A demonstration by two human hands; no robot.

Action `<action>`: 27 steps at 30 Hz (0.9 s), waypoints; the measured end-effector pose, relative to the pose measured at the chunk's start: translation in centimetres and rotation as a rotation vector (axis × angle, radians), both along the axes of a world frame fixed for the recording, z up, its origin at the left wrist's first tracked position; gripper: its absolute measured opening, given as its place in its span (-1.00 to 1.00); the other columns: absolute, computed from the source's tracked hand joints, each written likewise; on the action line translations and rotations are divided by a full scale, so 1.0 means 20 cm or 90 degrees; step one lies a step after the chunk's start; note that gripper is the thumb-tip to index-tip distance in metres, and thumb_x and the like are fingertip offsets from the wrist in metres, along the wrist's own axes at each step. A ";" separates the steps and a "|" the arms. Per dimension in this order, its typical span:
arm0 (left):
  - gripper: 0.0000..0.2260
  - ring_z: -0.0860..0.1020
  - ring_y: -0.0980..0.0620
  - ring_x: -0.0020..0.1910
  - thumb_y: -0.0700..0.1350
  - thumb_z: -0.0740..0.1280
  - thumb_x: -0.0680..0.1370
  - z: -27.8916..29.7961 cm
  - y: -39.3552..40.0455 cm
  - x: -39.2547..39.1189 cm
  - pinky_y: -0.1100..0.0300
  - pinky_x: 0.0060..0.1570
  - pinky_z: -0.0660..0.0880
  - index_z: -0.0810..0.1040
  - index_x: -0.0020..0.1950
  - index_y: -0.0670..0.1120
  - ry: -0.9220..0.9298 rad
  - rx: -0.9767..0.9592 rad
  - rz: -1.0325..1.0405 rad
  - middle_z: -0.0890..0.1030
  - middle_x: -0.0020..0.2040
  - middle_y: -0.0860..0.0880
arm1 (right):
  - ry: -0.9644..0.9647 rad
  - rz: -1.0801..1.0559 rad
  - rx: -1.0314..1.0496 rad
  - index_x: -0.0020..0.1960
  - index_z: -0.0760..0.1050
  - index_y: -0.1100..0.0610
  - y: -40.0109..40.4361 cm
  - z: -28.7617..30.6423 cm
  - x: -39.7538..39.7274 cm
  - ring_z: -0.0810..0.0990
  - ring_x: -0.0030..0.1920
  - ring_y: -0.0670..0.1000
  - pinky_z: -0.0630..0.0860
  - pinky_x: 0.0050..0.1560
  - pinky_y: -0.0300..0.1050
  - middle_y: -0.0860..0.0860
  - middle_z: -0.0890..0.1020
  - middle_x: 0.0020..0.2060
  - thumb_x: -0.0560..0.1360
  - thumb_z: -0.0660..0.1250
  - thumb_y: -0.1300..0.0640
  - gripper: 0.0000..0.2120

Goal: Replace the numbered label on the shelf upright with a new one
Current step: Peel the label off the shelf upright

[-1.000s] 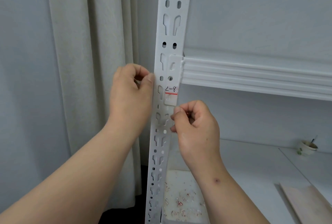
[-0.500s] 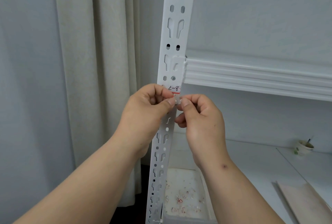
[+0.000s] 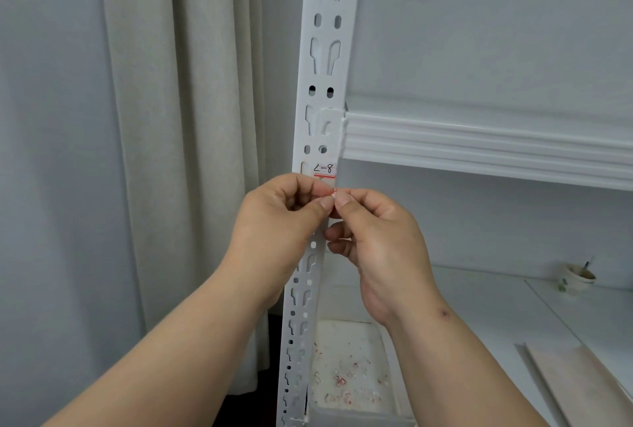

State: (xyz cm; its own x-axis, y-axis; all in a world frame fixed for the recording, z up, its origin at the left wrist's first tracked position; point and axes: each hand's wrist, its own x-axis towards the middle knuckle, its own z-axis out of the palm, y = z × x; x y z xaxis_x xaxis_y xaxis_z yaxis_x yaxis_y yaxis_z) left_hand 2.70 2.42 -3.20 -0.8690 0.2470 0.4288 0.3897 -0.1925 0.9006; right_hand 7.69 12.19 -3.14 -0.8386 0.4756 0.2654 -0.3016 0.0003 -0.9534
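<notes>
- Below the hands, nearest the viewer, a white tray [image 3: 352, 372] lies on the lower shelf, scattered with small red-and-white paper scraps [image 3: 340, 380].
- Right of it and below the right hand, a pale flat board [image 3: 579, 389] lies on the white shelf surface [image 3: 496, 317].
- The left hand [image 3: 274, 221] is curled, thumb and forefinger pinched together on a tiny red-and-white scrap [image 3: 334, 191].
- The right hand [image 3: 380, 231] is curled too, its thumb tip meeting the left thumb at that same scrap; the other fingers are folded in.
- Both hands are held in front of the white slotted shelf upright [image 3: 322, 84], hiding part of it.
- Just above the fingertips, the numbered label [image 3: 324, 169] sits on the upright, handwritten, with a red line beneath the writing.
- Above and right of the hands, a white ribbed shelf beam [image 3: 479, 145] joins the upright.
- Far right of the hands, a small cup [image 3: 579, 277] stands at the back.
- Left, behind the left hand, a pale curtain [image 3: 171, 152] hangs.
</notes>
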 end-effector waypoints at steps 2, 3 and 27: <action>-0.87 0.65 0.07 -0.17 -0.29 0.42 0.50 -0.01 0.00 0.00 0.23 -0.08 0.58 0.65 -0.14 -0.07 0.012 -0.022 0.005 0.70 -0.21 -0.01 | -0.016 0.065 -0.074 -0.24 0.61 0.07 0.02 0.01 0.01 0.52 -0.35 -0.02 0.48 -0.29 -0.11 0.00 0.65 -0.32 0.53 0.33 0.20 -0.80; -0.87 0.66 0.05 -0.14 -0.29 0.41 0.50 -0.01 0.00 0.01 0.20 -0.05 0.59 0.66 -0.13 -0.06 0.025 -0.038 0.007 0.71 -0.19 -0.02 | -0.024 0.093 -0.099 -0.24 0.61 0.07 0.02 0.02 0.02 0.51 -0.36 -0.02 0.47 -0.29 -0.12 0.02 0.64 -0.31 0.53 0.33 0.21 -0.81; -0.89 0.53 0.07 -0.41 -0.23 0.40 0.35 0.04 -0.05 -0.03 0.17 -0.22 0.47 0.57 -0.16 -0.07 -0.280 0.071 -0.324 0.61 -0.34 -0.04 | 0.003 0.306 -0.265 -0.22 0.55 0.09 0.09 0.00 0.03 0.52 -0.40 -0.07 0.44 -0.29 -0.20 0.03 0.56 -0.37 0.36 0.39 0.22 -0.94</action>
